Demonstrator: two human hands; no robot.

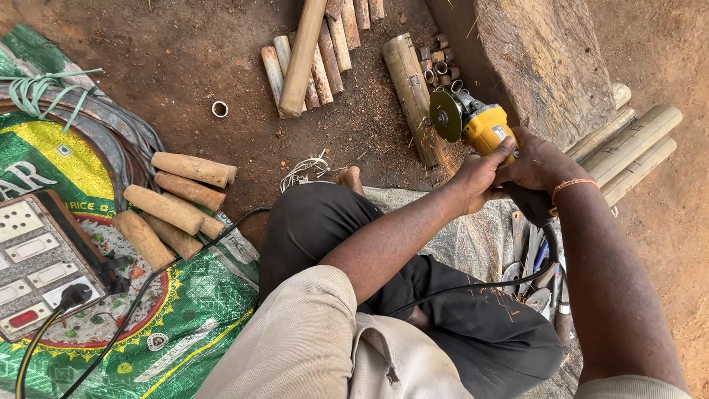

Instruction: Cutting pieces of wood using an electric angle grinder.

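Note:
Both my hands hold a yellow angle grinder. My left hand wraps its body from the near side. My right hand, with an orange thread at the wrist, grips the rear handle. The grinder's disc meets a long metal pipe lying on the dirt, and sparks fly off beside it. The black cable runs from the tool back over my lap. My bare foot rests near the pipe.
Several wooden handles lie on a green printed sack at the left, beside a switchboard with sockets. More wooden sticks lie beyond. A big log sits at the right, short metal rings near it, loose tools by my knee.

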